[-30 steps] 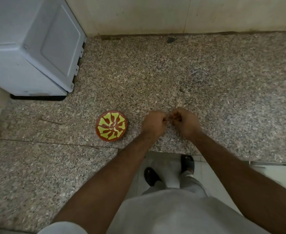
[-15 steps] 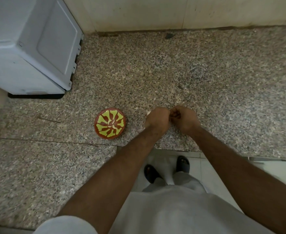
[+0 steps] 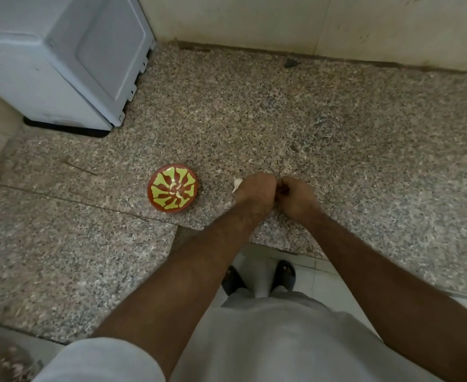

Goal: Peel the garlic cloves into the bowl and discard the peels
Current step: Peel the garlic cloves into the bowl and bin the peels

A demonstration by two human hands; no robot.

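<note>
A small red bowl (image 3: 173, 187) with a yellow-green pattern sits on the speckled granite counter (image 3: 282, 119); a few pale peeled cloves (image 3: 178, 192) lie in its middle. To its right my left hand (image 3: 255, 188) and my right hand (image 3: 295, 195) are pressed together knuckle to knuckle, fingers curled inward over something small that their backs hide. A pale garlic piece (image 3: 237, 184) pokes out at the left edge of my left hand, on or just above the counter.
A white appliance (image 3: 61, 59) stands at the back left corner. The wall (image 3: 309, 26) runs along the back. The counter's front edge is just below my hands, with the tiled floor (image 3: 323, 279) and my sandalled feet under it.
Both hands stay pressed together and have barely shifted. The pale garlic piece beside my left hand has come into sight.
</note>
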